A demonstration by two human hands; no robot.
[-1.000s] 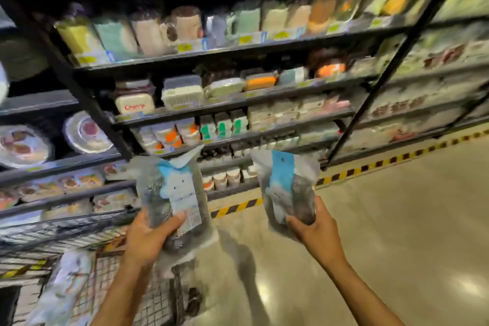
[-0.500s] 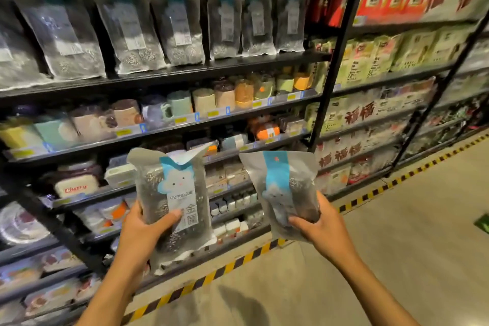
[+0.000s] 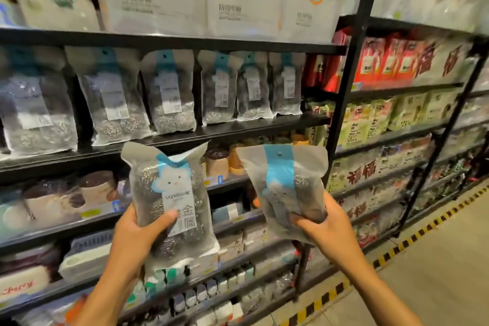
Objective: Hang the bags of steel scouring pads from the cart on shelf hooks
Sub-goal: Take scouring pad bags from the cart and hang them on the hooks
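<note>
My left hand (image 3: 137, 235) grips a clear bag of steel scouring pads (image 3: 172, 193) with a blue and white cloud label, held upright, front toward me. In my right hand (image 3: 325, 230) is a second bag of scouring pads (image 3: 285, 185), its blue strip and hang hole at the top, tilted a little left. Both bags are held below a row of several matching hanging bags (image 3: 169, 92) on the shelf above. The cart is out of view.
A black shelf unit (image 3: 185, 137) fills the left and centre; mugs and boxed goods sit on the lower shelves, large white packs on top. A black upright post (image 3: 346, 103) divides it from shelves of red and green packets. Yellow-black floor tape (image 3: 412, 235) edges the aisle floor at right.
The view has tilted upward from the cart and lower shelves to the row of hanging pad bags. Both hands have risen with their bags, closer to that row.
</note>
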